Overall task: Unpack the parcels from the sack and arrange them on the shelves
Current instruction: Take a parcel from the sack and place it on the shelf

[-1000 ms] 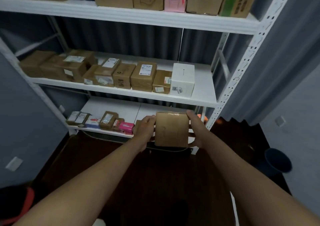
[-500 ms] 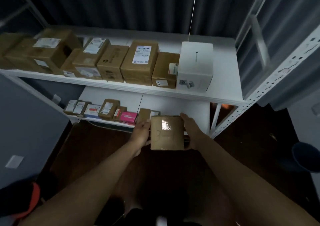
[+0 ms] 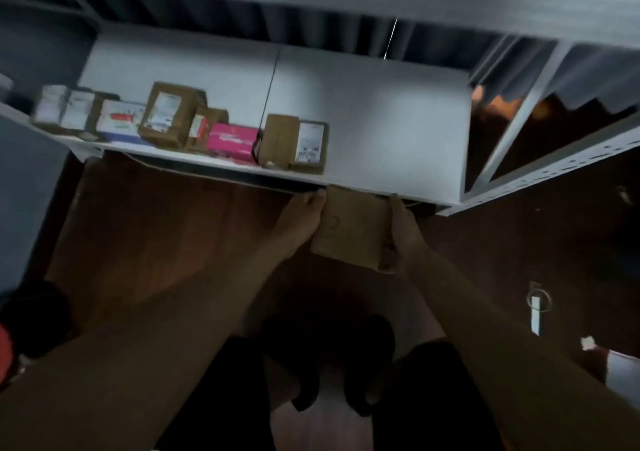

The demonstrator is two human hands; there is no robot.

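Cardboard parcel (image 3: 351, 227), small and brown, sits between the two hands at the front edge of the lowest shelf (image 3: 381, 115), its far edge just at or slightly under the white lip, its near end tilted down toward the person. The left hand (image 3: 302, 220) presses against the parcel's left side with fingers curled along the edge, fingertips near its far corner; the right hand (image 3: 401, 232) wraps the right side, thumb side up and fingers curled under the near right corner, so each grip is closed around the box rather than spread. A faint scribble shows on the parcel's top face, though motion blur makes it unreadable. On the shelf, to the left of the parcel and apart from it, stands a row of packages: a brown box with a white label (image 3: 296, 144) nearest, then a pink box (image 3: 232, 142), a taller brown labelled box (image 3: 171, 115) leaning behind it, and further left a white and red carton (image 3: 119, 120) and two pale labelled packets (image 3: 65, 108). The right half of the shelf surface is bare white. A perforated white upright (image 3: 540, 187) frames the shelf on the right. Below lies dark wooden floor (image 3: 145, 243), and the person's dark shoes (image 3: 329, 357) appear between the forearms.
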